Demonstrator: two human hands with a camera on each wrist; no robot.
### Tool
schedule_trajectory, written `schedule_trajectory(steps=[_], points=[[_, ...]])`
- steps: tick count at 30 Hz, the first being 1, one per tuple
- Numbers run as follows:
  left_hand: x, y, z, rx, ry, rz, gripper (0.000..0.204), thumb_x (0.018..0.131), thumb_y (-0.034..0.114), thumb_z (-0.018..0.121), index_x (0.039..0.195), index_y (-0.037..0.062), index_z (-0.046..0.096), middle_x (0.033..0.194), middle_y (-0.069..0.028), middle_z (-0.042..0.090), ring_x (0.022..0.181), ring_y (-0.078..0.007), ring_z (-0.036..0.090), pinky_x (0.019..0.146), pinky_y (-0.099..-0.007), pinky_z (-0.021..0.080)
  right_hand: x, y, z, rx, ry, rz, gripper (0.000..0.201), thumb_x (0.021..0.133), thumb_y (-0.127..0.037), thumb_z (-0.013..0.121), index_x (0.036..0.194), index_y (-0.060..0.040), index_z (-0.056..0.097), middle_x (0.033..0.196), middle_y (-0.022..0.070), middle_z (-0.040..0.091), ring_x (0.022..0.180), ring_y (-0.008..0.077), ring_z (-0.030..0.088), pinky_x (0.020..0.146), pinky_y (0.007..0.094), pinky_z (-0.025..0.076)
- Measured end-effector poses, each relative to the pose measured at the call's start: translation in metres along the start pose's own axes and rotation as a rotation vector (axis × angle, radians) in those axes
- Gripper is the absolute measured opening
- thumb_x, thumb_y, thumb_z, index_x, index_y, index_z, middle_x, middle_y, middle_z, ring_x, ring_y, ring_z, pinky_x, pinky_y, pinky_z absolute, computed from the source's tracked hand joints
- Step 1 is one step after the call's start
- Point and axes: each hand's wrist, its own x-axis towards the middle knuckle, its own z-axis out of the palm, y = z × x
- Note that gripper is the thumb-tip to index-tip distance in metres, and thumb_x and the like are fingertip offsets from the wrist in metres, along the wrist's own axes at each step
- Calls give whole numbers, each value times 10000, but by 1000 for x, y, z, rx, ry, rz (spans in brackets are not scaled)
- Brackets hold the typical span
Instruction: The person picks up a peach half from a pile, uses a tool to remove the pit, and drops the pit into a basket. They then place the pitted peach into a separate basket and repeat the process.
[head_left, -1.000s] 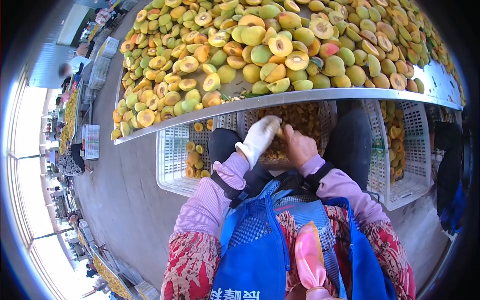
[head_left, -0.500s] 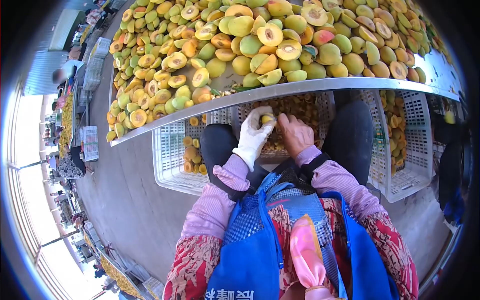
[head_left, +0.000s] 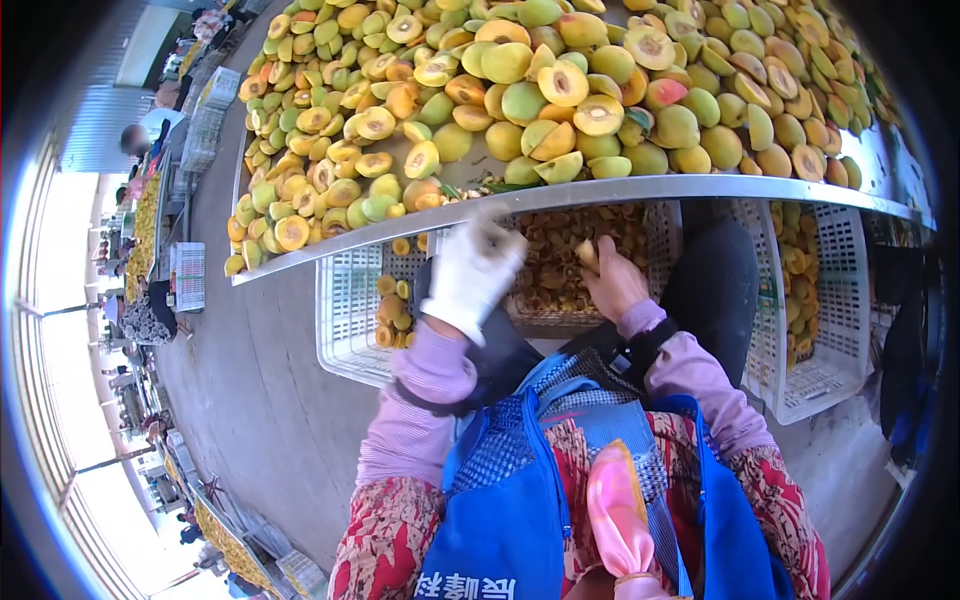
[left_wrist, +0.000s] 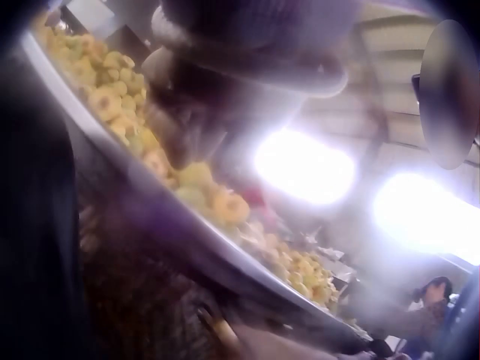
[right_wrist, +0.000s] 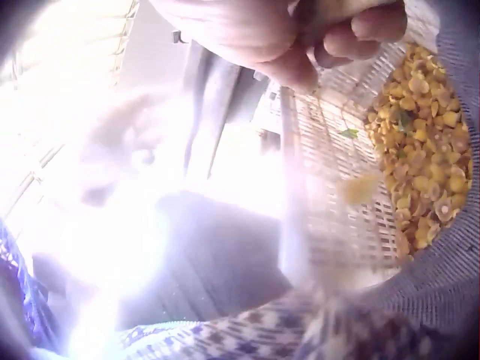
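My left hand, in a white glove and blurred, is up by the metal table edge. Its fingers hang loosely near the stone fruit there, and I see no fruit between them. Below the edge my right hand, bare, holds a small tool with a pale handle. The left wrist view shows this tool's dark metal tip; in the right wrist view curled fingers wrap its handle. A crate of cut fruit pieces stands between my knees. A blurred yellow piece shows against a crate wall.
Yellow-green fruit, many pieces halved, covers the table, whose metal rim runs above my lap. White plastic crates stand at left and right with fruit in them. Other people and fruit-covered tables are off to the left.
My hands were together over the crate with a fruit in the left glove. They have since parted: the left has moved up and left to the table edge, and the right stays with the tool.
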Motion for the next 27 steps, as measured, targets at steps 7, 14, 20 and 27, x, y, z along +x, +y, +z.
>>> schedule_trajectory(steps=[7, 14, 20, 27], points=[[148, -100, -74, 783, 230, -101, 443, 774, 391, 571, 1084, 76, 533, 897, -185, 632, 909, -333, 602, 783, -423, 466, -4, -21, -2, 138, -78, -134, 351, 800, -223, 605, 1004, -16, 409, 808, 262, 583, 782, 441, 560, 655, 478, 441], [96, -43, -59, 612, 243, 196, 384, 703, 251, 640, 1034, 61, 602, 931, -174, 636, 879, -297, 620, 796, -368, 475, -7, -34, -3, 616, -8, -306, 311, 791, -207, 637, 980, -24, 470, 780, 199, 570, 711, 351, 571, 638, 378, 454], [16, -3, -14, -478, -401, 273, 336, 820, 144, 620, 1094, -35, 543, 1012, -88, 599, 924, -121, 558, 811, -258, 461, -20, -69, -51, 1009, -177, -226, 298, 832, -181, 625, 1063, -58, 481, 719, 21, 543, 543, 96, 479, 472, 242, 409], [-28, -14, 62, -1199, 298, 43, 487, 943, 474, 325, 1087, 31, 468, 990, -122, 589, 848, -213, 573, 741, -314, 497, -41, -81, -27, 1223, -343, 11, 243, 870, -200, 564, 1019, -63, 430, 673, 44, 537, 489, 114, 494, 408, 243, 396]])
